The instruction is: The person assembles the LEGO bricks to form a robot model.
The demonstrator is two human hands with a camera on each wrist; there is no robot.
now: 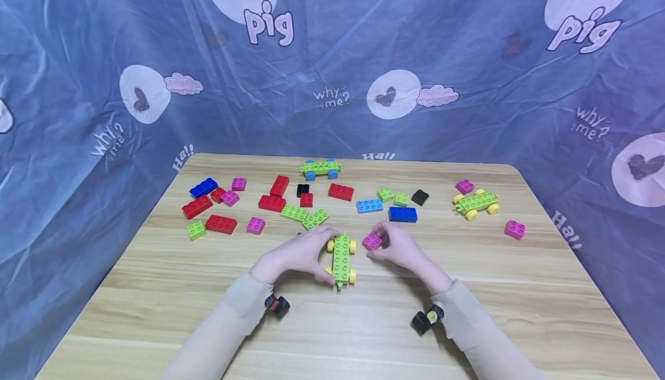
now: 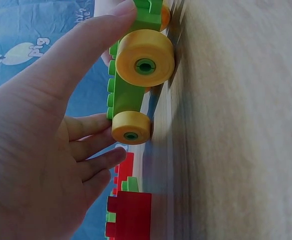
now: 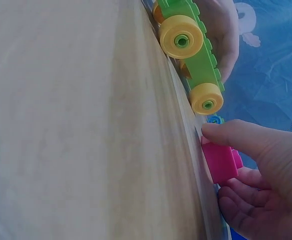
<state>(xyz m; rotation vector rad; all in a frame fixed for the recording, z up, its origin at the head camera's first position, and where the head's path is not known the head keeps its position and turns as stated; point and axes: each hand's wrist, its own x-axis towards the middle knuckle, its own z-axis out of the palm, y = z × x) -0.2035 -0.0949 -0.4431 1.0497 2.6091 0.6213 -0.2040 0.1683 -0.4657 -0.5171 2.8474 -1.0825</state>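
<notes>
A green toy car base (image 1: 340,257) with yellow wheels stands on its wheels at the middle of the table, its length pointing away from me. My left hand (image 1: 298,253) holds it from the left, thumb at the near end and fingertips at the far end; the left wrist view shows the thumb against the green body (image 2: 128,92). Just right of the car base, my right hand (image 1: 400,247) grips a pink square brick (image 1: 372,241) between thumb and fingers. In the right wrist view this pink brick (image 3: 221,162) sits low, close over the tabletop.
Behind my hands lie loose bricks, among them a red brick (image 1: 220,224), a green brick (image 1: 294,212) and a dark blue brick (image 1: 402,214). A blue-wheeled car base (image 1: 320,168) stands at the back. Another yellow-wheeled base (image 1: 476,202) stands right, near a pink brick (image 1: 515,229).
</notes>
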